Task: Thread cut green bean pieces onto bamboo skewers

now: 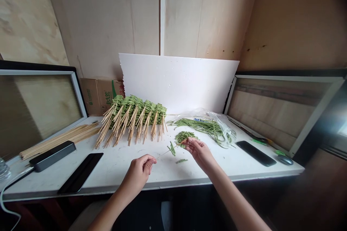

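Note:
My left hand (142, 167) pinches one end of a thin wooden skewer (162, 155), low over the white table. Several short green bean pieces (171, 148) lie crosswise along the skewer between my hands and look threaded on it. Closed around the skewer's other end is my right hand (199, 152); its fingertips partly cover what they grip. Just behind that hand is a pile of cut bean pieces (185, 136). A few loose bean pieces (181, 161) rest on the table in front of it.
Filled bean skewers (135, 115) are stacked at back left, beside bare skewers (63, 137). Long beans (199, 125) lie by a plastic bag (221, 124). A phone (256, 153), a mouse (285, 159), a black slab (81, 173) and a dark box (52, 156) flank the work area.

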{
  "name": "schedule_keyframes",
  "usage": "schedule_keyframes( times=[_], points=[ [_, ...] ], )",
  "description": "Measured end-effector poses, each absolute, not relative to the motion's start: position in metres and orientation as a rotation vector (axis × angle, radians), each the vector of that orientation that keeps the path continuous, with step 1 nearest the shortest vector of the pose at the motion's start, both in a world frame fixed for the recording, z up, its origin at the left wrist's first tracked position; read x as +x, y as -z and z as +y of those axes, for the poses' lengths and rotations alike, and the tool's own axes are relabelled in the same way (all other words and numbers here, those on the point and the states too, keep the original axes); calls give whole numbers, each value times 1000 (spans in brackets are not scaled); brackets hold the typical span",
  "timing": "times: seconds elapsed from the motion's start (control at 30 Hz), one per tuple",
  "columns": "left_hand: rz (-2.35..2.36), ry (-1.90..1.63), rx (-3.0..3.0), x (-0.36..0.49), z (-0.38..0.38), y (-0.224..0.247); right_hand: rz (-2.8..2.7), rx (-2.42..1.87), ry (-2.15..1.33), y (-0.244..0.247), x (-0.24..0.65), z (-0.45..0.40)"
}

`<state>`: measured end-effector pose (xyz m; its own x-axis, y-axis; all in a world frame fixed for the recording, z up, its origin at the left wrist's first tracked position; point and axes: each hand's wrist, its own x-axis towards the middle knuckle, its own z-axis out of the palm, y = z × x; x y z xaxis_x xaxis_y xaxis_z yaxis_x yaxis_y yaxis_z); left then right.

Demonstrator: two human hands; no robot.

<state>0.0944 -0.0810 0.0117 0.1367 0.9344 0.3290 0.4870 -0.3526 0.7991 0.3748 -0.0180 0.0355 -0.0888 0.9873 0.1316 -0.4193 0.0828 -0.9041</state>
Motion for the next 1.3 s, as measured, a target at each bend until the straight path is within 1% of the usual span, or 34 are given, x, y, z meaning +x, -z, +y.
schedule_keyframes(
  times=[0.27,0.6,0.83,1.03,1.13,1.3],
  points=[
    [1387,-1152,1957,94,-79,-10,-1106,-805,-1235,-40,374,-21],
    [1496,-1162,2108,97,-86,-18,-1254,-860,-1074,-32,378,-21],
    [1548,-1170,2180,97,-87,-17,-1236,-833,-1100,-26,371,-20],
    [1513,-1176,2205,101,-89,-15,-1294,-842,-1117,-31,362,-28],
    [1484,-1189,2192,105,-92,-17,-1363,-841,-1155,-31,348,-38],
    [1526,-1223,2108,100,-90,-22,-1320,-844,-1155,-22,334,-41]
  ],
)
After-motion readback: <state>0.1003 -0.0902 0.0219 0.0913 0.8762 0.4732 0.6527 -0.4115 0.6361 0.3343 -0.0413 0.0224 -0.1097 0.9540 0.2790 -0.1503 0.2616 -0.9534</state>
